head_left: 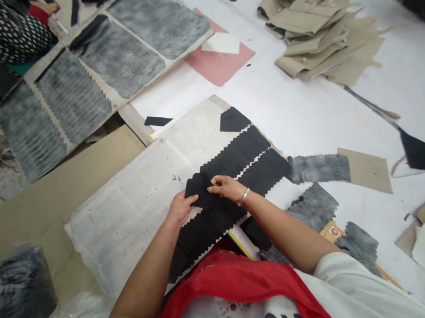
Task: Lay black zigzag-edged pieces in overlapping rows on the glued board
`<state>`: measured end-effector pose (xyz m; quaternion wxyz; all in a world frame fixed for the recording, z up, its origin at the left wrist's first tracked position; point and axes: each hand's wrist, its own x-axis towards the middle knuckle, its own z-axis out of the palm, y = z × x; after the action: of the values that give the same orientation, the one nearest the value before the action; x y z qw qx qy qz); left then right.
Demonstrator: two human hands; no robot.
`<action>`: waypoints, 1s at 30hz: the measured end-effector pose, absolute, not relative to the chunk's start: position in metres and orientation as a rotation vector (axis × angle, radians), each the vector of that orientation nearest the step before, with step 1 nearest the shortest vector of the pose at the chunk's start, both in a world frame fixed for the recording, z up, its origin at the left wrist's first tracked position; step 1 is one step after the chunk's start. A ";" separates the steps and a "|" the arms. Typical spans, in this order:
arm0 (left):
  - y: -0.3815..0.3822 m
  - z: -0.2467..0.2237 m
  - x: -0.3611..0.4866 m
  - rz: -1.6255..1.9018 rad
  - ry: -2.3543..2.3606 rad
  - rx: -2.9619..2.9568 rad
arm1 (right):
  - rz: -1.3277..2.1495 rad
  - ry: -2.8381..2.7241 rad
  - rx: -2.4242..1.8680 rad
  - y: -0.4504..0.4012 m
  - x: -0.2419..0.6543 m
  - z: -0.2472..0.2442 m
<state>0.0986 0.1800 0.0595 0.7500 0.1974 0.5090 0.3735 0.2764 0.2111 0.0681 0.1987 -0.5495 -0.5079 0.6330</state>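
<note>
A small black piece [198, 189] with a pointed end is held between my two hands, above the pale board [132, 209]. My left hand [182, 207] pinches its left edge between thumb and fingers. On its right side, my right hand [225, 186] has thumb and fingertips closed on it. Rows of black scalloped pieces [236, 152] lie on the board beneath and to the right. Another pointed black piece [233, 119] rests near the board's far right corner.
Grey-coated pieces [130, 48] cover a long board at the back left. Folded beige strips [313, 30] are piled at the back right. A plastic-wrapped black bundle [13, 292] sits at the left. People's hands show at the top left and right edge.
</note>
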 end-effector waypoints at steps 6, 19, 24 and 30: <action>0.181 0.050 0.095 0.836 1.170 0.406 | 1.641 -1.422 -1.617 0.219 0.274 0.056; 0.190 0.040 0.101 0.919 1.297 0.354 | 1.528 -1.618 -1.736 0.237 0.273 0.039; 0.193 0.029 0.106 0.911 1.351 0.352 | 1.359 -1.951 -1.868 0.242 0.281 0.039; 0.195 0.013 0.112 0.950 1.435 0.418 | 1.046 -2.214 -1.993 0.245 0.277 0.045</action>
<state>0.1118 0.1945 0.0130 0.6330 0.1828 0.6273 0.4152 0.2774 0.2446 0.0451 -0.0079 -0.6312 -0.7013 0.3312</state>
